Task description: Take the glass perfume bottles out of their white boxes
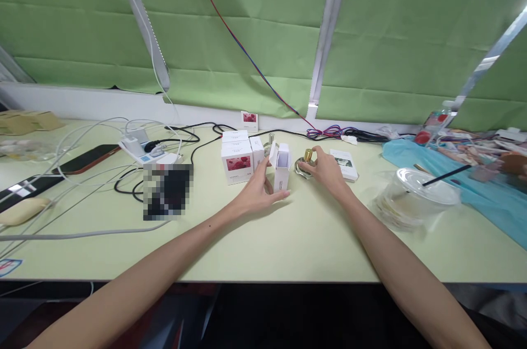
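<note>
A small white carton (281, 176) stands upright on the table, its top flaps raised and its inside visible from above. My left hand (261, 190) is closed around the carton's left side, thumb near its front bottom edge. Just to the right, my right hand (323, 170) grips a clear glass perfume bottle (303, 169) with a gold cap, low over or on the tabletop. Another glass bottle (270, 139) shows partly behind my left hand. Closed white boxes (239, 167) with a red flower picture stand grouped to the left.
A white box (346, 165) lies flat on the right. Beyond it are a clear plastic tub (411, 201) with a black straw and a blue plastic sheet (486, 195). A power strip (144, 154), tangled cables and phones (88, 158) spread over the left. Green blinds (247, 25) hang behind.
</note>
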`<state>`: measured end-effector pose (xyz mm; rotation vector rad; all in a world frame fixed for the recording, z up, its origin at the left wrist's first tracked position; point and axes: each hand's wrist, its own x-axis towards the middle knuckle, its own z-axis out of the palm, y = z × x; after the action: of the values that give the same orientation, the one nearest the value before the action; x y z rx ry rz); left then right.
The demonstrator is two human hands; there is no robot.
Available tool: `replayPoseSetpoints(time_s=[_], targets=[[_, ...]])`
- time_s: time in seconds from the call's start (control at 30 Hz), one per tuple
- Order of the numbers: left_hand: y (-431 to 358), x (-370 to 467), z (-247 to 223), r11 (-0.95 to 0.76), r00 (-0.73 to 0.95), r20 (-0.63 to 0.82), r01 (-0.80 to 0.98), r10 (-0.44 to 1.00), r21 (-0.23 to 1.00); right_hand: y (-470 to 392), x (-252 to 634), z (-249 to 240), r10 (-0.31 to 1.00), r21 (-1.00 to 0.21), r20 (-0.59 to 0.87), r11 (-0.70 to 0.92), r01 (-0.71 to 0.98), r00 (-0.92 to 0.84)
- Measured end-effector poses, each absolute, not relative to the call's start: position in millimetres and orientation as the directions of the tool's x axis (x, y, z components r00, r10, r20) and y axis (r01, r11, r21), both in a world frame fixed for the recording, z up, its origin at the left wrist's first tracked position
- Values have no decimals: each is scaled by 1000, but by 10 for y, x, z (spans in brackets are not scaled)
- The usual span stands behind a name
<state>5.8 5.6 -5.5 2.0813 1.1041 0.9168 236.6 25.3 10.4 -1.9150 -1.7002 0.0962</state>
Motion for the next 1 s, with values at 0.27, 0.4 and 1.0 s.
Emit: replayPoseSetpoints(time_s=[0.27,0.4,1.0], targets=[[127,47,-93,-432,502,200,402,841,807,263,2335,88,930,-343,345,3,939,123],[108,55,-95,-431,507,183,427,842,795,265,2318,78,920,-321,379,27,947,103],[103,49,-1,-482,381,296,714,876,508,193,2256,206,652,-656,651,225,721,389]])
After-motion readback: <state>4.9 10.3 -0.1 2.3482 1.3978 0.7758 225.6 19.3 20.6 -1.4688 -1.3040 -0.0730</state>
